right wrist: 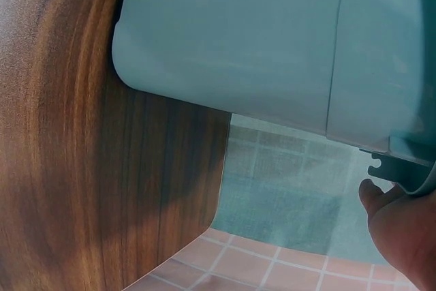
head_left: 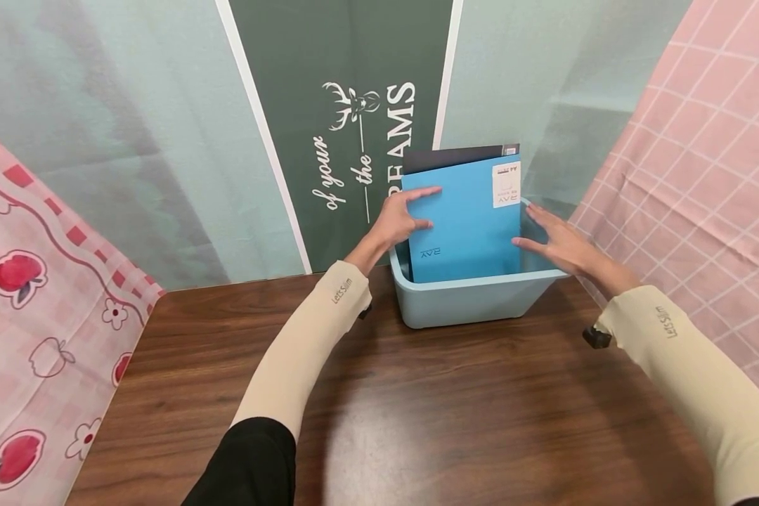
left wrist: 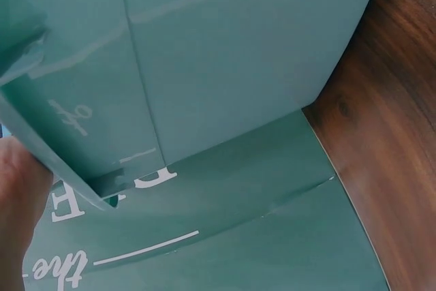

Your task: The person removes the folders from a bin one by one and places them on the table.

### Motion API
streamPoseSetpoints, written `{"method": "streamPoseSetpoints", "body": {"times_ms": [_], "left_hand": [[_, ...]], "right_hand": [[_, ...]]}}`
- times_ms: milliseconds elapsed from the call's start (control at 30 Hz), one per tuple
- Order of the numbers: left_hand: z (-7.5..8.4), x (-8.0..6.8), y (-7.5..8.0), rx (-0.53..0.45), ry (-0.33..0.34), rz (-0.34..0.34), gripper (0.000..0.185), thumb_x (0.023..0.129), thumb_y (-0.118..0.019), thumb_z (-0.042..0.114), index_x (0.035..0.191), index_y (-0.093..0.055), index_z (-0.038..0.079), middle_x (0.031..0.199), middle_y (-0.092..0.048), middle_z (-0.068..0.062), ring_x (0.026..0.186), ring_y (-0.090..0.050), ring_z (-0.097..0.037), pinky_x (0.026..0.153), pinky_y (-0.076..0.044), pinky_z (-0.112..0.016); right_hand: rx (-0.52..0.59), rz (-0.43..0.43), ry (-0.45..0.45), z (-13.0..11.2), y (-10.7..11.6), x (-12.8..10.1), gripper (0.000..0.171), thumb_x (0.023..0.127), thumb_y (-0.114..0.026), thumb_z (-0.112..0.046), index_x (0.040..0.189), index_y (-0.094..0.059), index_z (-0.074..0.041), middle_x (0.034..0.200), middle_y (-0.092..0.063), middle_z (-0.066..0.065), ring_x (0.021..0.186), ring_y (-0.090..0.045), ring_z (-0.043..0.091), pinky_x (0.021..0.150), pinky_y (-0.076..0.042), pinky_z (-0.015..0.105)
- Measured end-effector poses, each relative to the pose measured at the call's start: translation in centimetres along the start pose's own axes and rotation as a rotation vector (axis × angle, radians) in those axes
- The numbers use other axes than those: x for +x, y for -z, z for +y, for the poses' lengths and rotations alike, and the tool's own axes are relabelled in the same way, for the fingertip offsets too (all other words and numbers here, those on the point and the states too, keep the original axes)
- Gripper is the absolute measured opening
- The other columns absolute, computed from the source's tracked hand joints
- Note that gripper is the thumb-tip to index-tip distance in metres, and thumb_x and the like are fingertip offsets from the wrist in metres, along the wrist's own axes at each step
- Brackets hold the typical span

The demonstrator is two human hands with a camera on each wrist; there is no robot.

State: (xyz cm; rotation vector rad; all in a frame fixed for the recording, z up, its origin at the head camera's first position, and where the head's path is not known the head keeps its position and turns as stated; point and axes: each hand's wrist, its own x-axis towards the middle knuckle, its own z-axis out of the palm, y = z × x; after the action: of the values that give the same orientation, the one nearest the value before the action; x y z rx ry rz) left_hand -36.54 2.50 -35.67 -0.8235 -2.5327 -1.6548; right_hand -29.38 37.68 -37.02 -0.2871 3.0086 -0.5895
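A blue folder (head_left: 464, 228) with a white label (head_left: 507, 184) leans upright inside a light blue-grey plastic bin (head_left: 468, 303). Behind it, the top of a darker folder (head_left: 449, 158) sticks out. My left hand (head_left: 395, 218) is over the bin's left side, finger and thumb extended in front of the blue folder's left part. At the bin's right rim is my right hand (head_left: 566, 246), its fingers straight and spread, thumb pointing toward the folder. The right wrist view has that hand (right wrist: 402, 230) close under the rim, partly cut off by the frame edge.
The bin stands at the back of a brown wooden table (head_left: 455, 407). A green and pale blue curtain (head_left: 335, 42) with white lettering hangs right behind it. Pink checked cloth (head_left: 689, 140) borders the right side, and apple-patterned cloth (head_left: 44, 316) the left.
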Motion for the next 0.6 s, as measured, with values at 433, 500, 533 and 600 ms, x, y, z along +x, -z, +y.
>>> {"method": "streamPoseSetpoints", "body": {"times_ms": [433, 500, 533, 600], "left_hand": [[0.8, -0.3, 0.5, -0.023, -0.005, 0.048, 0.069, 0.084, -0.088, -0.002, 0.142, -0.07, 0.03, 0.156, -0.058, -0.002, 0.146, -0.051, -0.016, 0.12, -0.042, -0.033], [1.0, -0.3, 0.5, -0.019, -0.005, 0.048, 0.069, 0.084, -0.088, -0.002, 0.142, -0.07, 0.031, 0.156, -0.057, -0.002, 0.146, -0.051, -0.015, 0.12, -0.042, -0.033], [1.1, -0.4, 0.6, -0.023, 0.001, 0.047, 0.069, 0.084, -0.088, -0.001, 0.141, -0.07, 0.032, 0.156, -0.057, -0.001, 0.146, -0.051, -0.014, 0.12, -0.042, -0.033], [1.3, -0.5, 0.8, -0.033, 0.01, 0.049, 0.069, 0.084, -0.088, -0.001, 0.141, -0.07, 0.034, 0.156, -0.057, 0.002, 0.145, -0.051, -0.012, 0.12, -0.041, -0.032]], "right_hand": [[-0.002, 0.001, 0.011, 0.1, 0.1, 0.0, 0.1, 0.105, -0.049, -0.064, 0.17, -0.002, -0.006, 0.176, -0.001, 0.023, 0.16, -0.004, 0.05, 0.122, -0.009, 0.077], [-0.002, 0.0, 0.012, 0.2, 0.1, 0.1, 0.1, 0.105, -0.049, -0.064, 0.17, -0.001, -0.007, 0.176, -0.001, 0.024, 0.16, -0.004, 0.05, 0.122, -0.009, 0.077], [-0.002, 0.001, 0.013, 0.2, 0.1, 0.1, 0.099, 0.105, -0.049, -0.064, 0.17, 0.0, -0.007, 0.176, -0.001, 0.023, 0.161, -0.004, 0.049, 0.122, -0.009, 0.076], [-0.001, 0.001, 0.016, 0.2, 0.0, 0.1, 0.1, 0.105, -0.05, -0.064, 0.17, 0.0, -0.008, 0.176, -0.001, 0.024, 0.161, -0.005, 0.049, 0.122, -0.01, 0.076]]}}
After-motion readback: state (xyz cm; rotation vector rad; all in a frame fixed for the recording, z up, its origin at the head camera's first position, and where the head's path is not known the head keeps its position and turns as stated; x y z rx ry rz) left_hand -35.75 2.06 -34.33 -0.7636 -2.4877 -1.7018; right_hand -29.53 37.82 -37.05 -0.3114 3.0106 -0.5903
